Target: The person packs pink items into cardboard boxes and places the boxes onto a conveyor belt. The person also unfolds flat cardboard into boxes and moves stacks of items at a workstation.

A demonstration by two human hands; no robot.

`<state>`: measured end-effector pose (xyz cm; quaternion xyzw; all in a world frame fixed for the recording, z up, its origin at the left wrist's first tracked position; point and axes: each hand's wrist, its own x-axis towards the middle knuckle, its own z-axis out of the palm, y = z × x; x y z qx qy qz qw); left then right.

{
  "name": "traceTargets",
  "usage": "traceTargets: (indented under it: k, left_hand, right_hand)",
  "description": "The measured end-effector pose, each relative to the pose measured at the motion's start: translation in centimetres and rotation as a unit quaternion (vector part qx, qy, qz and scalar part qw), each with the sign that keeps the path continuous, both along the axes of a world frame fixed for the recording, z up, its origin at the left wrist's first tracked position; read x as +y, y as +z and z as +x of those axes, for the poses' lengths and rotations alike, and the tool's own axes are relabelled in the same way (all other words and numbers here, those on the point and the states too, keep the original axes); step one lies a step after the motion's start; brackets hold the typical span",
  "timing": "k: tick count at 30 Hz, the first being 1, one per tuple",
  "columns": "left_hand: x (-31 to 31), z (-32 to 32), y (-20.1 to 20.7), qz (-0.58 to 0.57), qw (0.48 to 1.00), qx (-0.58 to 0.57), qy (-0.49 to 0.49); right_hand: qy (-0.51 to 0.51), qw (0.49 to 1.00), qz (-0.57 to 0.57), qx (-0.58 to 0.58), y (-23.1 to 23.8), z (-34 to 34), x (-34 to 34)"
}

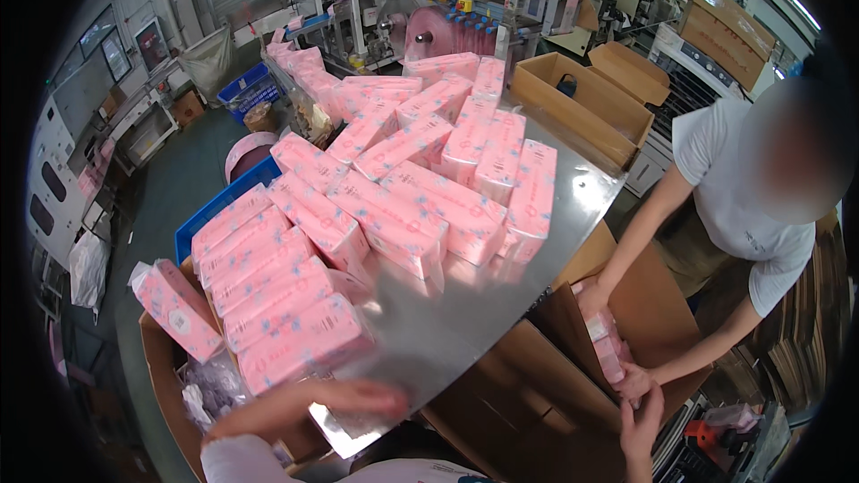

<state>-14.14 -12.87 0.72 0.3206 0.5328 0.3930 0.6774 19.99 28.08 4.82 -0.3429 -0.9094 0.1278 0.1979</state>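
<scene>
Many pink soft packs [389, 219], printed with blue flowers, lie piled on a metal table [420, 322]. Several stand side by side in a row [268, 291] at the table's left. My left hand [371, 398] is smeared by motion over the near table edge, just right of the row's nearest pack [304, 344]; nothing shows in it. At the lower right my right hand [642, 420] has its thumb and fingers apart, by the corner of an open carton [658, 322]. A co-worker's hands [633, 382] are in that carton on smaller pink packs [607, 349].
Another open carton [510, 411] stands below the table's right edge. At left, one pack [179, 309] leans above a carton [161, 367] holding clear plastic. A long open box [582, 107] sits at the table's far right. Machinery [438, 31] stands behind; the co-worker [752, 170] leans in from the right.
</scene>
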Motion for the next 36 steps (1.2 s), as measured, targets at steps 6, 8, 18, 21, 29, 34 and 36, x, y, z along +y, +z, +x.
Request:
traceTargets:
  k: [6,8,18,21,29,34,36]
  left_hand:
    - [10.5,-31.9,9.4,0.008,0.792,0.532,0.298]
    - [12.5,-40.0,6.9,-0.104,0.694,0.667,0.251]
    - [15.9,-40.2,3.1,-0.192,0.657,0.719,0.116]
    - [17.8,-33.2,2.8,-0.111,0.736,0.655,0.128]
    - [14.8,-43.4,2.0,-0.188,0.556,0.667,0.459]
    - [17.2,-42.0,-0.1,-0.125,0.715,0.600,0.337]
    - [17.7,-37.1,0.3,-0.055,0.735,0.636,0.230]
  right_hand:
    - [0.442,0.897,0.015,-0.014,2.9,-35.5,-6.7]
    - [0.438,0.897,0.060,0.013,0.6,-45.8,-7.4]
    - [0.112,0.964,-0.157,-0.183,0.6,-41.3,-7.3]
    - [0.071,0.981,-0.101,-0.148,-2.1,-38.4,-6.2]
    - [0.095,0.987,-0.095,-0.092,-2.7,-47.7,-0.6]
    - [0.084,0.988,-0.131,-0.012,-4.3,-49.5,3.5]
    - [0.048,0.985,-0.156,-0.048,-3.2,-48.3,3.2]
